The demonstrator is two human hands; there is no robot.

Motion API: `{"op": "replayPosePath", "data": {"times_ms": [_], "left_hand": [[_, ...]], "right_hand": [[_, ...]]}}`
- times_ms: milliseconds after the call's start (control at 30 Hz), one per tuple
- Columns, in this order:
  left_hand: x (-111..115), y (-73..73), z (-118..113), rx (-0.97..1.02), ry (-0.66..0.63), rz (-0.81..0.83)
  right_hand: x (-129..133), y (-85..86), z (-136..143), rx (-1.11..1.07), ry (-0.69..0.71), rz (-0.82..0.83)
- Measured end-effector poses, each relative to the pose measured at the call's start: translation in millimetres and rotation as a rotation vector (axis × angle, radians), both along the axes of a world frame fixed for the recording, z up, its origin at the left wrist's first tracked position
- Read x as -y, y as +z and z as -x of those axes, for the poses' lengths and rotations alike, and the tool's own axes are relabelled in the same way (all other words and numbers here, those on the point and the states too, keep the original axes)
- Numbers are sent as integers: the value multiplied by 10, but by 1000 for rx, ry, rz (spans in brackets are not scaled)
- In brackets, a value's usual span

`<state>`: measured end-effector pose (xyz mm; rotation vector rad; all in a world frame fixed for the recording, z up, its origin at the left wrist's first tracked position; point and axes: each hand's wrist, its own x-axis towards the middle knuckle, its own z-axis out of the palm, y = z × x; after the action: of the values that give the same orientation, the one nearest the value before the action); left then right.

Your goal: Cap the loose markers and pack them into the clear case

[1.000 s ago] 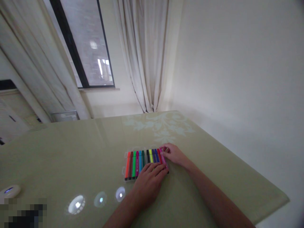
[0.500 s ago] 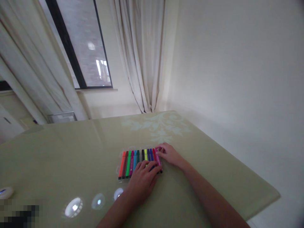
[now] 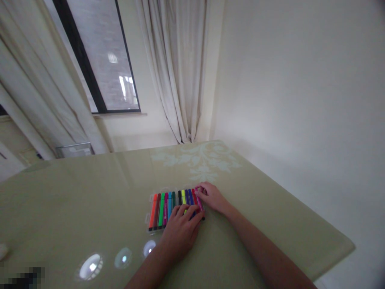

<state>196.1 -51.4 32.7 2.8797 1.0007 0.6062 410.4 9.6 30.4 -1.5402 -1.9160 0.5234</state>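
Note:
Several coloured markers (image 3: 161, 210) lie side by side in a clear plastic case (image 3: 147, 218) on the table, in two groups with a narrow gap between them. My left hand (image 3: 183, 224) rests over the lower ends of the right-hand group, its fingers spread across them. At the far right of the row, my right hand (image 3: 209, 196) has its thumb and fingers closed around the upper end of a pink marker (image 3: 199, 202). The middles of some markers are hidden beneath my left fingers.
The pale green table (image 3: 90, 200) has a leaf pattern near its far corner and round light reflections at the front. A white object (image 3: 3, 251) sits at the left edge. Curtains (image 3: 180, 72) and walls stand behind.
The view has shifted slightly, so the white object at the left now shows less. Both hands stay at the markers, with hardly any movement.

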Motion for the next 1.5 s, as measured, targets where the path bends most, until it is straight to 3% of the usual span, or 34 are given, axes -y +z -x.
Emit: {"op": "replayPosePath", "data": {"times_ms": [367,500,567,700,767,867,967,1100,1233,1367,1500], "left_hand": [[-15,-101,15,33,6,-15],[-28,-77,48,35,16,-66],[-83,-33,162,51,129,-91],[-306,-11,580,103,613,-93],[-421,-75,768,128,743,-47],[-525,-203,877,224,667,92],[-545,-245,810,458,564,212],[-540,-151,699,890,516,598],[-524,-59,649,1254,505,949],[-431,23,544,1444,475,1174],[-344,90,431,1524,357,1296]], "right_hand": [[40,26,37,42,15,-16],[51,25,49,49,-12,-48],[59,32,24,59,-35,-61],[68,65,-39,104,-105,-45],[71,83,-48,123,-125,-36],[82,99,-29,129,-122,-22],[96,96,-8,94,-116,-8],[95,84,-17,-87,-141,34],[81,120,-16,-482,-55,155],[138,224,84,-798,84,273],[265,274,265,-758,176,204]]}}
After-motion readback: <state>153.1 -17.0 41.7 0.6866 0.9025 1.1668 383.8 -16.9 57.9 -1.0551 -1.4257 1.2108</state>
